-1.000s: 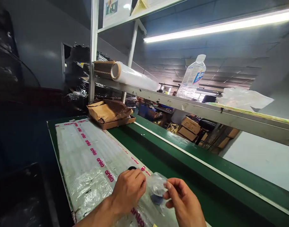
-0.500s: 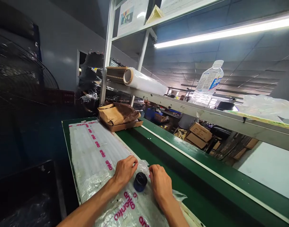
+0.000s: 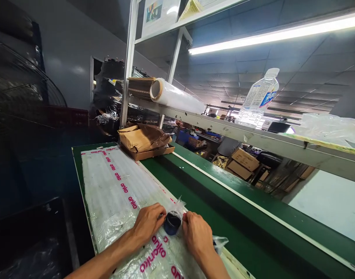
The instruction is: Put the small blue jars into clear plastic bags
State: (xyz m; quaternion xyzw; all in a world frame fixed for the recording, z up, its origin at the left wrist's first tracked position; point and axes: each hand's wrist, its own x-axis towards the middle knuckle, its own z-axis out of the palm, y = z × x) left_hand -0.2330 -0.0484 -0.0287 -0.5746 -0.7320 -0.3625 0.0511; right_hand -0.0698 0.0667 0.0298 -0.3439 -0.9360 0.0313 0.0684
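Note:
A short, dark blue round piece (image 3: 172, 224), like a cap or small pot, stands on the plastic-covered table between my hands. Clear thin plastic (image 3: 179, 205), which looks like a small bag, rises behind and over its top. My left hand (image 3: 150, 220) is closed at the left side of the piece, its thumb and finger pinching the plastic's edge. On the other side, my right hand (image 3: 196, 231) pinches the plastic too, fingertips close to the piece. Beyond my right wrist lies another clear plastic bag (image 3: 221, 242) with something dark in it, mostly hidden.
Pink-lettered plastic sheeting (image 3: 107, 186) covers the table. A green belt (image 3: 224, 217) runs along its right. A cardboard tray (image 3: 148, 153) with brown paper (image 3: 142, 137) stands at the far end. The shelf above holds a plastic film roll (image 3: 177, 97) and a bottle (image 3: 260, 97).
My left hand has come down and nearer to me, beside the dark blue piece. The clear plastic, earlier behind the piece, now stands up over its top. My right hand has shifted slightly down.

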